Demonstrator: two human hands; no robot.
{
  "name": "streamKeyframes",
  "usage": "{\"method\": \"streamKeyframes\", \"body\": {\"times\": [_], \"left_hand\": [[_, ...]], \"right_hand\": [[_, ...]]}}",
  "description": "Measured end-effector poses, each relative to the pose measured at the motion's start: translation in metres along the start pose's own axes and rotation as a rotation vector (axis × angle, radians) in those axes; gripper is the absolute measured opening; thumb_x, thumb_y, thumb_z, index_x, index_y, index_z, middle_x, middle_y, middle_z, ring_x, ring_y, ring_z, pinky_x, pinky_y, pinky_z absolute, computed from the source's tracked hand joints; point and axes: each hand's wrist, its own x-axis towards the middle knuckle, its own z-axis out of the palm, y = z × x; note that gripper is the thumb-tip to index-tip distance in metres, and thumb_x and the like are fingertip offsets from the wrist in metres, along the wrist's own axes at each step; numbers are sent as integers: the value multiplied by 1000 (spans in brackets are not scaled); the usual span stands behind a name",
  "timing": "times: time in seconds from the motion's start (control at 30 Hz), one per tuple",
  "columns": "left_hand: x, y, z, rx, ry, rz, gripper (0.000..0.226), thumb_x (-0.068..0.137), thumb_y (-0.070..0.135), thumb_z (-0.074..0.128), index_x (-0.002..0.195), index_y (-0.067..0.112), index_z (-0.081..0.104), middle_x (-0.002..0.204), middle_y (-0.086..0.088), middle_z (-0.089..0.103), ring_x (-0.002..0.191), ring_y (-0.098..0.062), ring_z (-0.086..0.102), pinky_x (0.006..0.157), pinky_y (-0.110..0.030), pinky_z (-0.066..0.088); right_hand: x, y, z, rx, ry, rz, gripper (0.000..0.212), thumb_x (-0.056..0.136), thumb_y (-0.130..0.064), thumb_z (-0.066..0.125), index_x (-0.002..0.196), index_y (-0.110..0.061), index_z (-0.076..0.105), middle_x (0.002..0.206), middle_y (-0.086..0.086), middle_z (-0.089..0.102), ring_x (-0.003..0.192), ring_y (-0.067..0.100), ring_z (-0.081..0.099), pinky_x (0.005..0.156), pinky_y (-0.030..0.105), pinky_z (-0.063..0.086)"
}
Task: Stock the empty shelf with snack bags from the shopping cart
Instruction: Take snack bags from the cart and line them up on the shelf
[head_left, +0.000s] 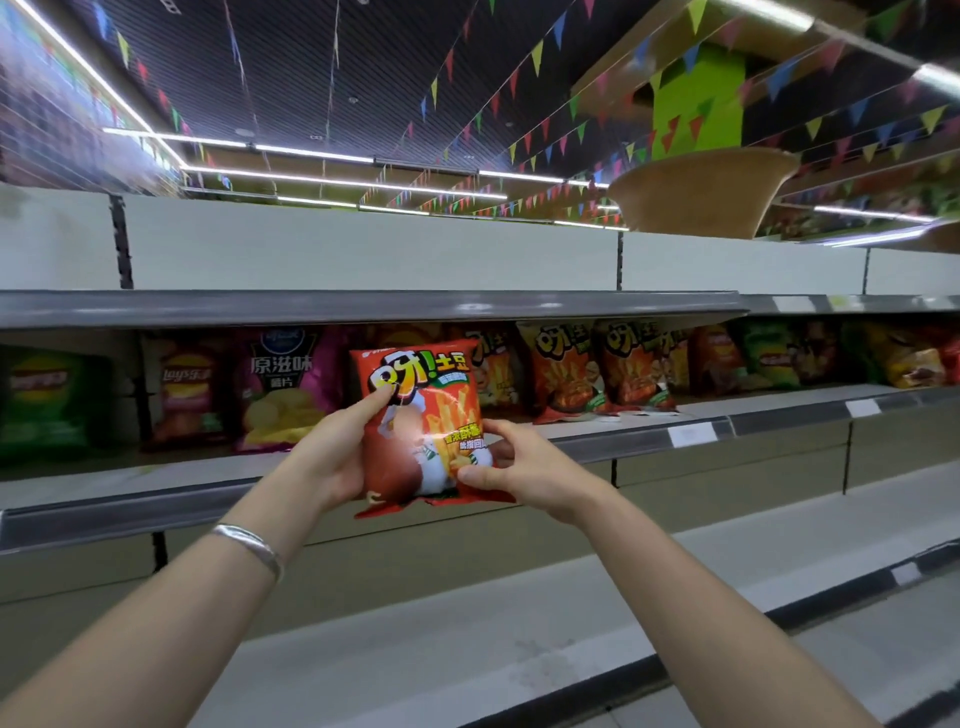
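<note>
We hold a red snack bag (423, 415) upright in front of us with both hands, just before the middle shelf (649, 441) of a store rack. Our left hand (332, 447) grips the bag's left edge, with the forefinger stretched up across the front near the big yellow lettering. Our right hand (524, 462) pinches the bag's lower right corner between thumb and curled fingers. A silver bracelet (252, 545) sits on our left wrist. The bag shows fries and a cartoon figure on its front, and its bottom seam hangs a little below our hands. Behind it, the middle shelf already carries a row of snack bags standing against the back panel. At far left stands a green bag (49, 400), then a pink and white bag (184, 389), then a magenta bag (283, 389) of potato chips just left of the one we hold. To the right stand two orange bags (597, 364) with the same yellow lettering as ours, leaning slightly, and past them more bags in green, yellow and red, too blurred to read. White price tags (693, 434) are clipped to the shelf's grey front rail. The top shelf (363, 306) above casts shade over the row. The lower shelf (519, 597) runs pale and bare beneath our forearms. Overhead, strings of coloured pennants (540, 57) cross a dark ceiling lit by long light strips (337, 182).
</note>
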Motion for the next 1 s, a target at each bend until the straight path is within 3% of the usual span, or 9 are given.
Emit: {"method": "streamKeyframes", "body": {"times": [0.13,0.27,0.37,0.6,0.73,0.83,0.93,1.0], "left_hand": [[6,3,-9,32,-82,13,50,81,17,73,127,2,59,122,-24,66,112,-42,64,102,-57,46],[12,5,-5,89,-74,64,48,72,-4,72,118,4,61,112,-22,71,100,-40,70,86,-51,55],[19,4,0,83,-35,89,52,71,-4,71,121,4,59,109,-20,73,97,-37,72,77,-48,58],[39,-3,15,86,67,131,63,66,-3,76,125,4,56,110,-18,73,97,-35,72,73,-46,59],[56,-10,39,80,97,140,44,78,-8,69,119,4,59,106,-18,74,89,-32,74,64,-41,61],[68,-21,63,63,106,138,44,79,-7,68,121,2,58,108,-19,73,94,-34,73,73,-44,60],[79,-31,84,42,96,138,59,70,-4,70,128,-1,55,116,-23,69,106,-40,68,89,-52,55],[83,-32,94,62,105,142,59,70,-3,70,127,1,56,115,-21,70,101,-38,70,80,-48,59]], "right_hand": [[13,-1,-1,-5,-12,-18,82,81,-28,81,148,-16,36,128,2,61,113,14,63,99,37,53],[24,1,-8,16,-28,-46,77,84,-19,78,148,-15,36,123,0,62,108,9,63,85,21,54],[33,7,-14,33,-31,-64,80,82,-18,80,149,-14,37,125,1,62,109,10,64,87,24,55],[54,22,-39,44,-108,-91,84,77,-25,84,147,-18,38,125,2,61,112,13,62,99,38,53],[63,37,-72,12,-146,-119,90,76,-34,85,150,-21,34,131,2,59,115,13,61,97,34,54],[66,50,-99,6,-169,-133,89,78,-35,82,151,-20,33,130,1,59,112,9,62,90,24,54],[71,67,-118,10,-188,-136,92,77,-41,82,152,-20,32,131,2,60,114,12,63,99,34,53],[74,73,-126,9,-200,-148,93,77,-45,81,152,-21,32,131,2,61,115,12,62,101,36,51]]}}
